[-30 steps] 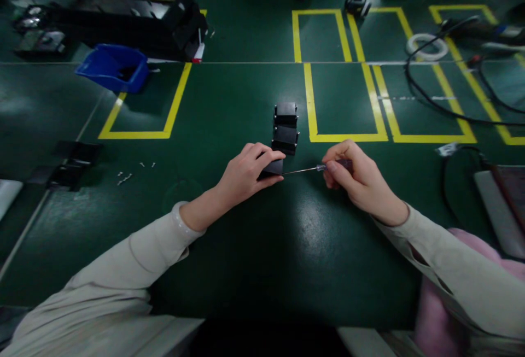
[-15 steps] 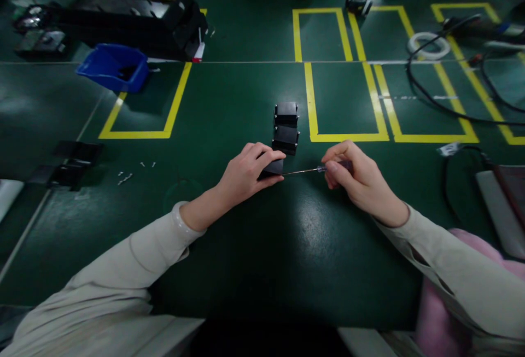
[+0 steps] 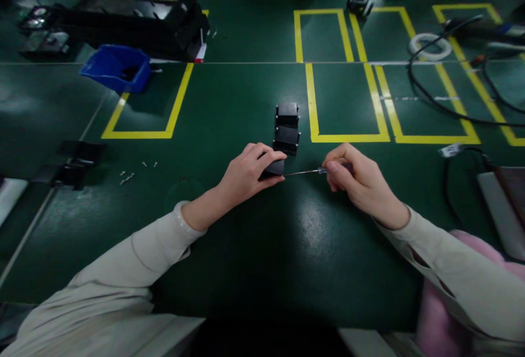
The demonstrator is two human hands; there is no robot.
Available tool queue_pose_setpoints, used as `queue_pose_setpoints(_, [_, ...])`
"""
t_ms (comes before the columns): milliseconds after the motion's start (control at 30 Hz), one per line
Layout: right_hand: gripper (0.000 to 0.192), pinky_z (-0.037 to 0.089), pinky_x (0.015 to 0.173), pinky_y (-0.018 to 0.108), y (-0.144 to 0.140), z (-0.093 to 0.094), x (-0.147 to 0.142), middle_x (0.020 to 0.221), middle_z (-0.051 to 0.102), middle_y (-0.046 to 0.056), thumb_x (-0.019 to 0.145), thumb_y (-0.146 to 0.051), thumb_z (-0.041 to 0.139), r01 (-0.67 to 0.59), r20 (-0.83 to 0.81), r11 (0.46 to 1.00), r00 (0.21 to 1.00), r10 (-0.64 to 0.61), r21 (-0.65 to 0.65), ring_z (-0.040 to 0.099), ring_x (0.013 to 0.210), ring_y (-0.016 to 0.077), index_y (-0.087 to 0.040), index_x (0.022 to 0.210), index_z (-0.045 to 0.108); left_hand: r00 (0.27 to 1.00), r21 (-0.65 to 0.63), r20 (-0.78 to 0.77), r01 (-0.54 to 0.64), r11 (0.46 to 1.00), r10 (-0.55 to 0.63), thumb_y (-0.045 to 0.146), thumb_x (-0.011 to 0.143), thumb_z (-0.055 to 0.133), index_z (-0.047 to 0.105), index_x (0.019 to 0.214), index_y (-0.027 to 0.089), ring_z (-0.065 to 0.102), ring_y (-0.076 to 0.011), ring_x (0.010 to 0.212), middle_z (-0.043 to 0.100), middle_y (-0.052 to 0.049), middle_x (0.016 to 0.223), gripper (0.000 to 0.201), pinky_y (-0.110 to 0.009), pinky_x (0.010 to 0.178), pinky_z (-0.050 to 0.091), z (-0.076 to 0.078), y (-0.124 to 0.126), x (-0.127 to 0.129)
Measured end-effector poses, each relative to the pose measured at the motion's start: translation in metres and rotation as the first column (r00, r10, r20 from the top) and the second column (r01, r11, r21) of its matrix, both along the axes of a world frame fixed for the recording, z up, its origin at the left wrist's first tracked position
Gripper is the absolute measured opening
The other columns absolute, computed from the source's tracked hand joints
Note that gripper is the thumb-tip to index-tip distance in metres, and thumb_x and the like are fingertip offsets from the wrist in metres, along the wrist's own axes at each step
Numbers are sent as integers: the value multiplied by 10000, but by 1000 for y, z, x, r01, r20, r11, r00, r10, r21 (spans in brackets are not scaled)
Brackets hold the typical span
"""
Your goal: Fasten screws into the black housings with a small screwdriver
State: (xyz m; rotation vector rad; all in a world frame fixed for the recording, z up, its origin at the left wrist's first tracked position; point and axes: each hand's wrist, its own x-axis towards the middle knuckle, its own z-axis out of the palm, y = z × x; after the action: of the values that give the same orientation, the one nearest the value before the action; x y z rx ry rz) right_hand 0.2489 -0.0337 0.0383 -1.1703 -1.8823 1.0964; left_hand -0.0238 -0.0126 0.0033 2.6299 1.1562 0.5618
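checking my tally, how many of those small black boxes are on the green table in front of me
3. One is under the left hand, where the screwdriver in the right hand points; two sit just beyond it, the near box and the far box. Dark parts far left may hide more.

No legible text, label, brand or number on anything here.

Blue bin (image 3: 116, 67) and black trays (image 3: 139, 15) near the bench's far left corner. White tape roll (image 3: 429, 46) and black cables (image 3: 435, 103) toward the far right edge. Small screws (image 3: 127, 176) loose by the left edge.
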Motion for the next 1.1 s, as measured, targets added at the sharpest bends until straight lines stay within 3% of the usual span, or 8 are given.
queue_pose_setpoints(200, [58,460,567,241,1,0,-1,724,563,-34,1008,-256,514,-10,-15,1000,1000,10,6,573,589,88,-200,1011,504,1000,5,-7,-7,1000,7,406,958,646,550,1303,203,555,-272,1088,612,-107,1196,412,-402,890,506,1,0,0])
queue_pose_setpoints(433, [146,378,498,239,1,-1,-1,588,522,-65,1026,-325,504,-6,0,1000,1000,6,-22,494,491,79,-204,945,509,1000,1,-5,-10,1000,10,405,957,648,550,1299,214,555,-265,1084,613,-99,1192,404,-399,890,505,0,0,1])
queue_pose_setpoints(600, [93,455,548,239,0,0,0,696,556,-39,1014,-295,517,-13,-52,1000,999,11,-28,562,577,94,-203,1008,505,1000,9,-8,-5,1000,5,400,956,650,546,1303,210,555,-264,1074,610,-100,1192,409,-395,881,506,0,0,0])
queue_pose_setpoints(800, [155,385,504,239,0,-1,-1,602,520,-63,1033,-339,494,-20,-4,1000,1000,20,-14,502,499,79,-206,955,514,1000,2,-12,-11,1000,11,407,953,652,543,1311,210,552,-271,1097,606,-104,1207,422,-397,881,507,-1,0,-1])
queue_pose_setpoints(967, [85,445,545,239,-1,-1,0,697,548,-44,1019,-291,512,-10,-69,1000,998,9,-12,555,569,90,-209,1021,491,1000,4,-12,-9,1000,9,401,952,654,544,1307,212,555,-271,1089,611,-103,1196,418,-404,886,507,-1,0,0])
queue_pose_setpoints(1100, [109,421,539,244,-1,2,-1,659,543,-48,1019,-299,515,-20,-15,1000,1000,20,-5,534,546,86,-206,964,507,1000,3,-14,-5,1000,5,414,950,655,543,1307,214,556,-271,1090,610,-103,1199,425,-397,876,506,0,0,0])
